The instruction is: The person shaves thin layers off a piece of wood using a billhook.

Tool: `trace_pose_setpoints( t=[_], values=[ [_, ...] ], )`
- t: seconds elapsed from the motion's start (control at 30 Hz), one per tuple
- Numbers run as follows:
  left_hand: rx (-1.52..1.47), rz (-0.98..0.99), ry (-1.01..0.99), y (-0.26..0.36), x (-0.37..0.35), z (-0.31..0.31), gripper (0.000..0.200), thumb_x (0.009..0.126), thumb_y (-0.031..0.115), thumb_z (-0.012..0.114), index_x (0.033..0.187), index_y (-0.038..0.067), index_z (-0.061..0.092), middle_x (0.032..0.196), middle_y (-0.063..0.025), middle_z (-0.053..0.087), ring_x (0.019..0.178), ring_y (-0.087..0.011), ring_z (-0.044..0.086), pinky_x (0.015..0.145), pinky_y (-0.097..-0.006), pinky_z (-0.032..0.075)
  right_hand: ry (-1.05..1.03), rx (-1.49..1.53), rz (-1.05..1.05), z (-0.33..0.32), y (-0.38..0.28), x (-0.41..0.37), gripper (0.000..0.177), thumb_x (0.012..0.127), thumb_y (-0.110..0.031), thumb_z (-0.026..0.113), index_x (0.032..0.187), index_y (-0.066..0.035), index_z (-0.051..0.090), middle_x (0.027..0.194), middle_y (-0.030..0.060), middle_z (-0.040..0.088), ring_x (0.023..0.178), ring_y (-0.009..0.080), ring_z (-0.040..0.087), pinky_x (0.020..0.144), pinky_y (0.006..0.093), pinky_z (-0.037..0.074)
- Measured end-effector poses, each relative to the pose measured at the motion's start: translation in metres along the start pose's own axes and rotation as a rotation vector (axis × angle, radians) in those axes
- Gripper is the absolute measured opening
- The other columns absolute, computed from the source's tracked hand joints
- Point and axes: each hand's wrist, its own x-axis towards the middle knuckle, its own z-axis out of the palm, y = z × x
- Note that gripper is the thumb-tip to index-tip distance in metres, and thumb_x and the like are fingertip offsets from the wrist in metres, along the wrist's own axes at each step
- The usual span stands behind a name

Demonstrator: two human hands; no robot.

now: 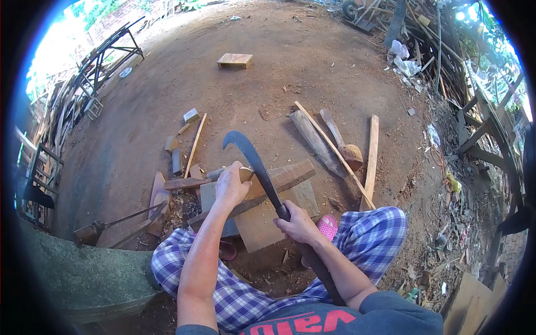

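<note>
My right hand [298, 225] is wrapped round the long dark handle of a billhook [254, 159], whose hooked blade points up and to the left. The handle runs back along my right forearm. My left hand [231, 187] grips a small piece of wood [245, 175] with a pale end, close to the blade's left side. Its fingers cover much of the piece. Under both hands a thick wooden beam [293, 176] lies slanted across flat boards [259, 226] between my knees.
Right of the beam lie a wooden mallet [350, 155], a thick weathered timber [317, 142] and a long strip [372, 156]. Small blocks [191, 115] and offcuts lie at left, by a concrete ledge [100, 273]. Farther off is a wooden block [234, 59]. Scrap wood [424, 39] fills the right side.
</note>
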Motion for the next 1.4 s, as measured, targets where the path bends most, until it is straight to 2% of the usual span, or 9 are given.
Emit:
trace_pose_setpoints(
  t=[0.47,0.57,0.63,0.73,0.87,0.97,1.07,1.13,1.4],
  values=[
    [-0.004,0.03,0.045,-0.0015,0.0002,0.0012,0.039,0.071,0.015,0.079,0.101,0.003,0.059,0.1,-0.0231,0.066,0.101,-0.0402,0.062,0.086,-0.0458,0.048,0.007,-0.008,-0.013,0.0006,0.0021,0.001,0.03,0.083,-0.019,0.066,0.099,0.001,0.05,0.07,0.0151,0.061,0.057,0.0237,0.064,0.053,0.0381,0.051],
    [0.008,0.016,0.038,-0.0002,0.0002,-0.0001,0.039,0.071,0.015,0.079,0.101,0.003,0.059,0.101,-0.0227,0.066,0.101,-0.04,0.062,0.086,-0.0456,0.048,0.011,0.006,0.001,0.0002,-0.0011,-0.0007,0.029,0.084,-0.019,0.066,0.099,0.0,0.05,0.07,0.0144,0.061,0.057,0.0227,0.064,0.053,0.0376,0.051],
    [0.023,-0.012,-0.039,0.0007,0.0004,-0.0018,0.044,0.074,0.016,0.077,0.111,0.005,0.054,0.106,-0.0222,0.064,0.107,-0.0396,0.059,0.089,-0.0469,0.047,0.008,0.014,0.004,0.0001,-0.0016,-0.0008,0.028,0.084,-0.019,0.065,0.098,0.0,0.05,0.07,0.0139,0.061,0.057,0.022,0.064,0.053,0.0372,0.051],
    [-0.002,0.016,0.037,0.0,-0.0005,0.0003,0.039,0.071,0.015,0.079,0.102,0.003,0.059,0.101,-0.0222,0.066,0.102,-0.039,0.062,0.087,-0.0452,0.048,0.004,0.024,0.002,0.0002,-0.0019,-0.0014,0.028,0.084,-0.019,0.065,0.098,0.0,0.05,0.069,0.014,0.061,0.057,0.0221,0.064,0.052,0.0372,0.051],
    [-0.006,0.016,0.038,-0.0001,0.0,-0.0004,0.04,0.071,0.015,0.079,0.103,0.003,0.059,0.102,-0.0224,0.066,0.102,-0.0391,0.062,0.087,-0.045,0.048,0.003,0.005,-0.003,-0.0002,-0.0008,-0.0006,0.028,0.084,-0.019,0.065,0.098,0.0,0.049,0.069,0.0137,0.061,0.056,0.0218,0.063,0.051,0.0371,0.05],
    [0.011,-0.003,-0.048,-0.0017,0.0012,-0.0012,0.044,0.075,0.015,0.077,0.11,0.005,0.054,0.108,-0.021,0.063,0.108,-0.0394,0.059,0.089,-0.0466,0.046,0.005,-0.005,-0.008,0.0,-0.0002,-0.0006,0.028,0.084,-0.019,0.065,0.098,0.0,0.049,0.069,0.0137,0.061,0.055,0.0217,0.063,0.051,0.037,0.05],
    [0.009,-0.002,-0.046,-0.0026,0.0013,0.0002,0.044,0.074,0.015,0.077,0.11,0.005,0.053,0.108,-0.0211,0.063,0.108,-0.0393,0.059,0.089,-0.0468,0.046,0.003,-0.002,-0.001,0.0002,0.0009,0.0001,0.028,0.084,-0.019,0.065,0.097,0.0,0.049,0.069,0.014,0.061,0.055,0.0217,0.063,0.051,0.0369,0.05],
    [-0.012,0.03,0.037,-0.0031,0.0005,0.0019,0.04,0.071,0.014,0.08,0.104,0.003,0.059,0.101,-0.0231,0.066,0.102,-0.0395,0.063,0.087,-0.045,0.048,-0.006,0.007,0.001,-0.0005,-0.0007,-0.0005,0.029,0.084,-0.019,0.065,0.098,0.001,0.05,0.07,0.0149,0.062,0.056,0.0225,0.064,0.052,0.0371,0.051],
    [-0.006,0.038,0.03,-0.0063,-0.0044,0.0038,0.04,0.07,0.015,0.08,0.102,0.003,0.059,0.1,-0.0227,0.066,0.101,-0.0397,0.063,0.086,-0.0452,0.048,0.003,0.005,-0.004,0.0026,0.0016,-0.0061,0.031,0.083,-0.02,0.065,0.101,0.001,0.051,0.071,0.016,0.063,0.057,0.0241,0.065,0.053,0.0381,0.052]
  ],
)
